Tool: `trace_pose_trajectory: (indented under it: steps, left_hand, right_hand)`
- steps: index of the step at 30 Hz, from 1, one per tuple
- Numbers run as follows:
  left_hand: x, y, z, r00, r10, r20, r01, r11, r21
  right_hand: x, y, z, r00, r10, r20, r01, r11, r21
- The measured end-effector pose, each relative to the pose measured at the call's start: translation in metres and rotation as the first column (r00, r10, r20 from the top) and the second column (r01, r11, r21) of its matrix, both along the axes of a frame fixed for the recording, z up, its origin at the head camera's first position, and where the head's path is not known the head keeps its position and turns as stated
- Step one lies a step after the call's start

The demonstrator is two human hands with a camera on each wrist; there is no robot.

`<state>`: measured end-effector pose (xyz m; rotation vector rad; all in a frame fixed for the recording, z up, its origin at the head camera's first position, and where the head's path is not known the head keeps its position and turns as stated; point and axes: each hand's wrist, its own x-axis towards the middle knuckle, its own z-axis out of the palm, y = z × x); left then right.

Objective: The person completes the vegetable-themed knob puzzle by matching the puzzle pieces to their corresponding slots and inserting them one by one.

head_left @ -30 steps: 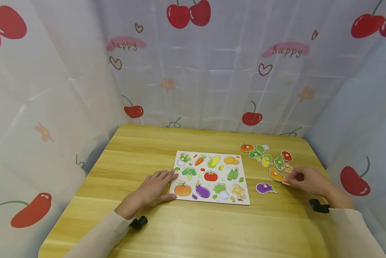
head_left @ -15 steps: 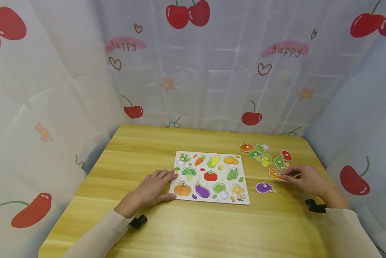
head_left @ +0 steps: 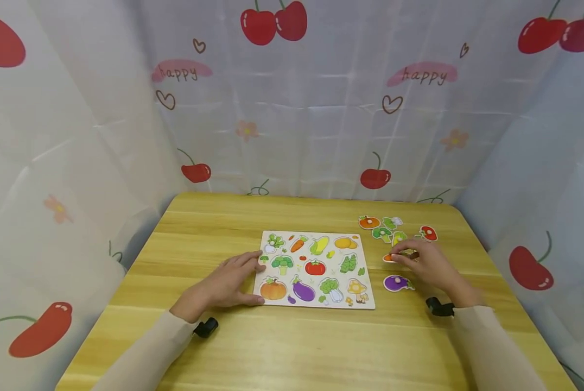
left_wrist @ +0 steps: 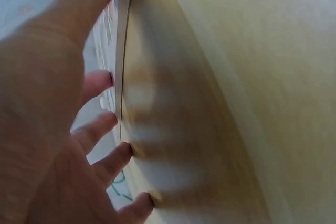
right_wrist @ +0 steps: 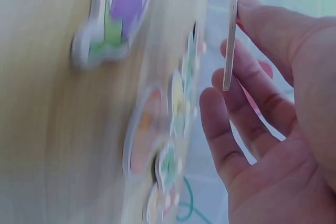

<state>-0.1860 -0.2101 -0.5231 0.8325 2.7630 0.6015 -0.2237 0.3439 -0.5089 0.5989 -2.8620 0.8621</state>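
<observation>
My left hand (head_left: 227, 283) rests at the left edge of a puzzle board (head_left: 316, 304) printed with vegetables. In the left wrist view its thumb and some fingertips (left_wrist: 100, 127) touch the board's edge (left_wrist: 122, 51), the fingers spread. My right hand (head_left: 426, 265) pinches a carrot puzzle piece (head_left: 387, 258) above the table, right of the board. From the right wrist the piece (right_wrist: 230, 40) appears edge-on between thumb and fingers, its face hidden. Just below that hand lies an eggplant piece (head_left: 395, 283) with a knob.
Behind the right hand lie more knobbed pieces: a pumpkin (head_left: 369, 222), a broccoli (head_left: 382, 234), a leafy green one (head_left: 392, 222) and a tomato (head_left: 428, 233). The hand partly covers others. A cherry-print curtain (head_left: 311, 136) surrounds the wooden table (head_left: 311, 353).
My right hand has picked the carrot piece off the pile and carried it left toward the board. The left hand stays at the board's edge. The head view has shifted slightly.
</observation>
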Motion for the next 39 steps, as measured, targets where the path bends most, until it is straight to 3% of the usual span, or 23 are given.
trace_pose_trajectory:
  steps: [9,17,32,39]
  left_hand:
    - [-0.004,-0.001,-0.002,0.999,-0.029,0.044,0.027,0.998,0.048]
    - [-0.004,-0.003,-0.003,0.998,-0.03,0.059,0.026,0.997,0.067]
    - [-0.005,-0.003,0.003,0.997,-0.029,0.073,0.024,0.997,0.08]
    - [-0.005,-0.002,-0.001,0.996,-0.021,0.09,0.015,0.998,0.065]
  right_hand:
    - [-0.014,-0.04,-0.003,1.0,0.03,0.01,-0.029,0.999,-0.038]
    - [-0.031,-0.076,0.005,0.996,0.085,-0.004,-0.085,0.994,-0.07]
    - [-0.061,-0.132,0.011,0.982,0.19,-0.009,-0.19,0.975,-0.116]
    - [-0.071,-0.152,0.01,0.97,0.245,-0.002,-0.244,0.964,-0.104]
